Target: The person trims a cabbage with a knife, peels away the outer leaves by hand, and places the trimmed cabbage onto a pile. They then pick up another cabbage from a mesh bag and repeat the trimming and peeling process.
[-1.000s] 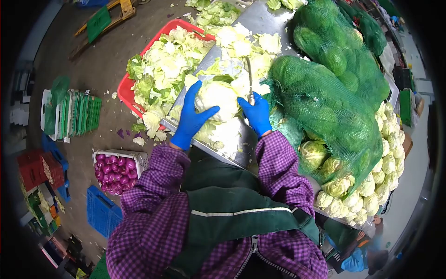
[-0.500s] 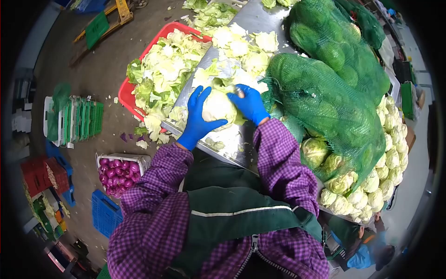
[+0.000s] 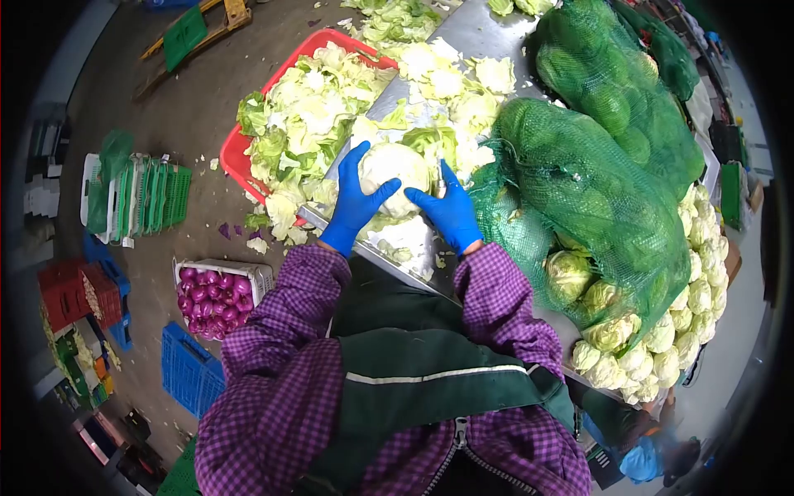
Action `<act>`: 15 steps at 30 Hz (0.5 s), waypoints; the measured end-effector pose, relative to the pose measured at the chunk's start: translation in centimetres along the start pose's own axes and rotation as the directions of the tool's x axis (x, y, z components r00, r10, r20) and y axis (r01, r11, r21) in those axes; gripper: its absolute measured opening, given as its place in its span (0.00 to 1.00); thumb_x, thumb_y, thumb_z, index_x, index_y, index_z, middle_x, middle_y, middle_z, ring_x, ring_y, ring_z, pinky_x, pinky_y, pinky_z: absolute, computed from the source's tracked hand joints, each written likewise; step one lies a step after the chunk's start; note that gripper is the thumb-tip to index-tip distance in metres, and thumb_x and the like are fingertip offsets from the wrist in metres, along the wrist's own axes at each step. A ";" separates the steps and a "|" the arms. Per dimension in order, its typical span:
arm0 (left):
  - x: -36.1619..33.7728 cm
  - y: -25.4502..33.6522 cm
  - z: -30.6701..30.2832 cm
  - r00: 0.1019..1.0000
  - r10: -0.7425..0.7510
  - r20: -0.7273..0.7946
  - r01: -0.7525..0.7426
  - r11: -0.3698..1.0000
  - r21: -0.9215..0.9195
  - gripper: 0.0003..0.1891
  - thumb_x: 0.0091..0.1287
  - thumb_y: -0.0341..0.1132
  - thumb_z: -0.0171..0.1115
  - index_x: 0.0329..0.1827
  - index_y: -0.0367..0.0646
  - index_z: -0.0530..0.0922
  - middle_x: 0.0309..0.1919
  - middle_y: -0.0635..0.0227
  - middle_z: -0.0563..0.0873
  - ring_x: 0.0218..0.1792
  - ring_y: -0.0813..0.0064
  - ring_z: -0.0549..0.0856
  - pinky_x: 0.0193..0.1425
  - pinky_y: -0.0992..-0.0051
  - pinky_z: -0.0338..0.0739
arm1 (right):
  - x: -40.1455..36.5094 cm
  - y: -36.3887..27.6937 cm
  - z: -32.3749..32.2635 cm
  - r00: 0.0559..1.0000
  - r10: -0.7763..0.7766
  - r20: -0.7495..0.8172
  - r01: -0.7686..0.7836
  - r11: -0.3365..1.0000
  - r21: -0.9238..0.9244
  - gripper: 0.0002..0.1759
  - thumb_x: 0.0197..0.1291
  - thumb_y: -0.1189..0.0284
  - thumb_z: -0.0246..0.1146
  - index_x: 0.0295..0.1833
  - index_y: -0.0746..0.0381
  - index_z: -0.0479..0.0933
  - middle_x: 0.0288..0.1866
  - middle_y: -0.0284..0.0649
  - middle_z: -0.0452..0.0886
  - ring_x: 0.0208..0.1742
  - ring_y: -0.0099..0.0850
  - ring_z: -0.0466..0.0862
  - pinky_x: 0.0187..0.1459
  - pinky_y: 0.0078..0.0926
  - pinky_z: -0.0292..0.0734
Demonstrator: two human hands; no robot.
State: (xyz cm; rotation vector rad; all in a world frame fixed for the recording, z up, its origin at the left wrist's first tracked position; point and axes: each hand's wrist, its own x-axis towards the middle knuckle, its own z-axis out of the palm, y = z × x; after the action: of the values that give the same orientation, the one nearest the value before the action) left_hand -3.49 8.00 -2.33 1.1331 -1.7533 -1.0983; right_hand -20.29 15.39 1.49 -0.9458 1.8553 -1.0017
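Observation:
A pale, trimmed cabbage point(image 3: 395, 175) rests on the metal table point(image 3: 426, 263) between my blue-gloved hands. My left hand point(image 3: 357, 200) grips its left side, thumb across the near face and fingers along the edge. On the other side, my right hand point(image 3: 452, 211) has its thumb against the cabbage. A small knife point(image 3: 441, 176) shows between that thumb and the fingers, its blade mostly hidden. Loose cabbage leaves point(image 3: 434, 142) lie just beyond the head, with small scraps near the table's front edge.
A red crate point(image 3: 237, 161) full of leaves stands at the table's left. Green net sacks of cabbages point(image 3: 591, 186) and piled cabbages point(image 3: 662, 331) occupy the right. On the floor are a box of purple onions point(image 3: 217, 299) and a blue crate point(image 3: 188, 370). Another person point(image 3: 645, 455) is lower right.
My right hand has turned and shifted, its thumb now against the cabbage. The cabbage shows a rounder, paler face, and a green leaf now lies behind it. The whole view has shifted slightly.

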 end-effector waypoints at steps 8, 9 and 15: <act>1.3 -0.4 -1.4 0.988 -0.124 0.093 0.143 0.961 -0.237 0.42 0.55 0.39 0.75 0.70 0.37 0.61 0.64 0.56 0.68 0.67 0.64 0.67 0.71 0.65 0.61 | 0.5 2.1 -2.3 0.919 0.261 0.295 -0.336 0.910 0.244 0.47 0.47 0.67 0.74 0.73 0.57 0.60 0.42 0.49 0.83 0.36 0.38 0.82 0.40 0.31 0.79; 1.6 0.6 -2.0 0.963 -0.220 0.157 0.263 0.895 -0.361 0.40 0.57 0.38 0.73 0.70 0.38 0.61 0.65 0.57 0.68 0.67 0.65 0.67 0.71 0.66 0.61 | 1.1 4.3 -2.6 0.973 0.150 0.176 -0.170 0.981 0.099 0.43 0.49 0.65 0.73 0.71 0.57 0.64 0.42 0.49 0.83 0.38 0.39 0.83 0.42 0.31 0.79; 1.9 1.9 -3.7 0.914 -0.317 0.255 0.395 0.841 -0.369 0.35 0.63 0.34 0.65 0.72 0.40 0.59 0.67 0.59 0.67 0.68 0.68 0.66 0.71 0.70 0.61 | 0.7 0.7 0.8 0.982 -0.176 -0.075 0.170 0.982 -0.076 0.39 0.45 0.55 0.75 0.61 0.63 0.73 0.53 0.49 0.80 0.54 0.43 0.80 0.57 0.34 0.74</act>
State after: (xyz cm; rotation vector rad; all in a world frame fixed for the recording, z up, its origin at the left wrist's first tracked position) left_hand -1.27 5.75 1.01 1.1380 -1.3641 -1.7608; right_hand -20.00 14.84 0.37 -1.1389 1.9110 -1.1001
